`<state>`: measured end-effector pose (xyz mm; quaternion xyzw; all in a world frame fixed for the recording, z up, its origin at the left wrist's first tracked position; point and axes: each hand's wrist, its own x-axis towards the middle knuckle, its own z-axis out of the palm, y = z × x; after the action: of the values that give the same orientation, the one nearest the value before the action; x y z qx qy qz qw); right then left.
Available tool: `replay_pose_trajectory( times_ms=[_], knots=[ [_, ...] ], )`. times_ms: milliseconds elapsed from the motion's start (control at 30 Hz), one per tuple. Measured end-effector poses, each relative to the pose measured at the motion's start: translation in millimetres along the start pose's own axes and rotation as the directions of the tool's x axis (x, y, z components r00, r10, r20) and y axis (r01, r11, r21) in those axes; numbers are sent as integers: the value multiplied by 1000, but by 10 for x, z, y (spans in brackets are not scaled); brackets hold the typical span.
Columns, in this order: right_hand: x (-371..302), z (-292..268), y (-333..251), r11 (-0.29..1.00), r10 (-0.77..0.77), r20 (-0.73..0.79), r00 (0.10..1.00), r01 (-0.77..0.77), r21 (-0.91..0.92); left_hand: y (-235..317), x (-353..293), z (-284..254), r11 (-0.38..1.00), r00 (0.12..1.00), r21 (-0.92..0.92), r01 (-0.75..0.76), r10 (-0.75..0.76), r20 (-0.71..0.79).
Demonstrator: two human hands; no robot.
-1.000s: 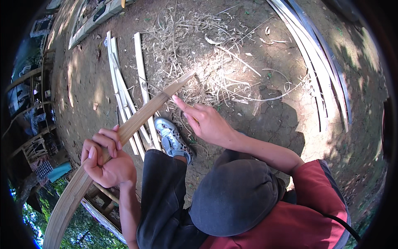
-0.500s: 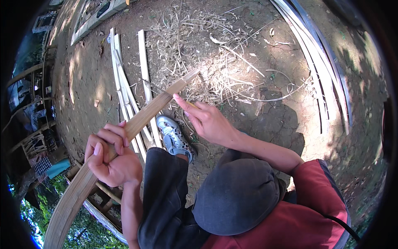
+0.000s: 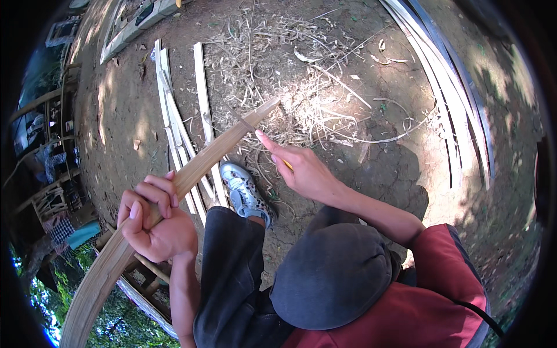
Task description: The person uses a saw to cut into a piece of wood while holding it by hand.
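A long pale strip of wood or bamboo (image 3: 212, 153) runs slantwise from the lower left up to a narrowed tip at the middle. My left hand (image 3: 155, 217) is closed around it, fingers wrapped over its upper side. Close to the tip, the thin dark blade of a knife (image 3: 246, 123) lies across the strip. My right hand (image 3: 304, 171) grips this knife, its index finger stretched along toward the blade. Only a bit of yellow handle shows between the fingers; the rest is hidden in the palm.
Curled shavings (image 3: 301, 110) litter the ground beyond the tip. Several pale strips (image 3: 203, 87) lie left of my shoe (image 3: 243, 188). At the right is a bundle of long strips (image 3: 447, 75). A wooden structure (image 3: 52, 191) with cloths stands at the far left.
My right hand has slid the blade a short way up and right along the strip, toward its tip. The left hand and the strip have stayed nearly still.
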<state>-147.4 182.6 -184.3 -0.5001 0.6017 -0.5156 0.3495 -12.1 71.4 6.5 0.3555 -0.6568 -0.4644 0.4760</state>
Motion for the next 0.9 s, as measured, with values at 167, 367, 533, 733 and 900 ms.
replay_pose_trajectory(
  times_ms=[167,367,533,733,900],
  knots=[
    [104,-1,368,990,124,27,992,-122,-69,15,4,-44,999,998,30,13,-15,66],
    [38,-15,17,986,-17,-1,1000,17,-166,29,-25,48,1000,998,28,3,-5,69],
    [160,-66,278,983,142,64,988,-134,-122,10,-27,-38,1000,999,23,-5,4,52],
    [134,-34,-61,974,-12,44,999,21,-224,0,-19,-10,999,998,38,-31,29,47],
    [181,41,404,961,219,61,974,-205,-186,-66,-12,-223,1000,1000,1,13,-13,3]
  ],
)
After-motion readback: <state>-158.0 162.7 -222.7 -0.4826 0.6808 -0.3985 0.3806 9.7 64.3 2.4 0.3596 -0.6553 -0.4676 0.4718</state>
